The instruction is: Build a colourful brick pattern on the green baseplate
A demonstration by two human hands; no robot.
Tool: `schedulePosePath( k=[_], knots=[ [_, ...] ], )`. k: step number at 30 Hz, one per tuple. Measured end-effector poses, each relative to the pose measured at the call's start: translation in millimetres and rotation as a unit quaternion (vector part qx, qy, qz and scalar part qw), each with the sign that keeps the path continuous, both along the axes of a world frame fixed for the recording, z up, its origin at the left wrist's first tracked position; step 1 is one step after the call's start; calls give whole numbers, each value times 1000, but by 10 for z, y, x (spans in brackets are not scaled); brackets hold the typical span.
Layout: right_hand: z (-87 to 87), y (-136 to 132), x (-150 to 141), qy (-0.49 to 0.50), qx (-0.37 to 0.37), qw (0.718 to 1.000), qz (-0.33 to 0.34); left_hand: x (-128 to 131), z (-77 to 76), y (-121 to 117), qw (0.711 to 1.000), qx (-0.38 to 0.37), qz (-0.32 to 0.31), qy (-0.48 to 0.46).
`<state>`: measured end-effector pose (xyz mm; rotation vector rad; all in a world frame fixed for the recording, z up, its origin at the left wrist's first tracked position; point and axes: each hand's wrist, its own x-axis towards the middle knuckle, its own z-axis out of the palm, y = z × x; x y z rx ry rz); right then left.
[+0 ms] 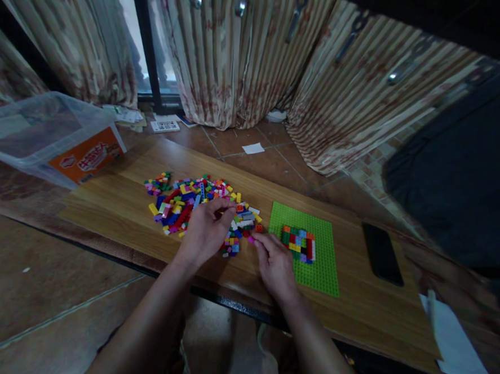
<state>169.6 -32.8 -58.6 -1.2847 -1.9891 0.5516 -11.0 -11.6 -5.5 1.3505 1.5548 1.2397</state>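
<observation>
A heap of small coloured bricks (181, 200) lies on the wooden table top (117, 201). My left hand (207, 229) rests on the heap's right side, fingers curled and thumb meeting them over the bricks; what it holds is hidden. My right hand (276, 263) lies just right of the heap, fingers bent and pinching at a small magenta brick (251, 239) on the table. Right of that hand lies a green baseplate (321, 270) carrying a small block of coloured bricks (299, 243).
A clear plastic box (37, 134) with an orange label stands at the table's far left. A black phone (382, 253) lies right of the baseplate, white paper (456, 346) at the right end. Curtains hang behind; papers lie on the tiled floor.
</observation>
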Motion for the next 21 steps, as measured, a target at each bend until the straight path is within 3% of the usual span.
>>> schedulePosePath(
  k=[21],
  knots=[
    [30, -10, -8, 11, 2, 1000, -16, -58, 5, 8, 1000, -14, 26, -4]
  ],
)
